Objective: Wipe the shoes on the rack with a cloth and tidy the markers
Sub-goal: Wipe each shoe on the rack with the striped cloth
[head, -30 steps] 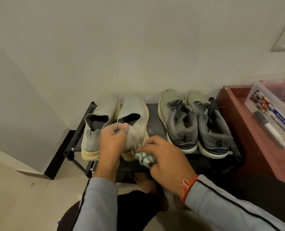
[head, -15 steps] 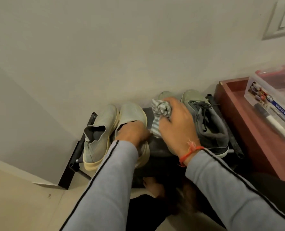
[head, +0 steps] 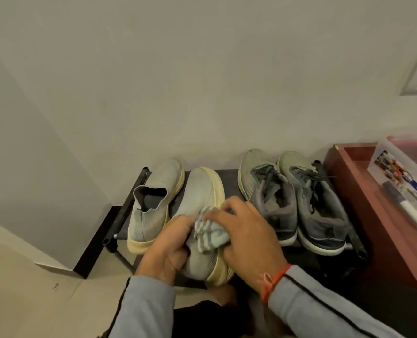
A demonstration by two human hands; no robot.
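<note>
The right hand (head: 248, 237) has come back from the far grey shoes and now presses the striped cloth (head: 208, 231) onto the second pale shoe (head: 200, 220), which has been tipped up on its side so its yellow sole shows. The left hand (head: 168, 250) grips that shoe by its heel end, and the other pale shoe (head: 153, 203) sits flat just beside it on the black rack (head: 119, 220), with the two grey laced shoes (head: 292, 198) further right. On the red-brown bench (head: 373, 215) stands a clear box (head: 402, 176) with a blue label too cut off to read, and a marker (head: 407, 208) lies by it.
</note>
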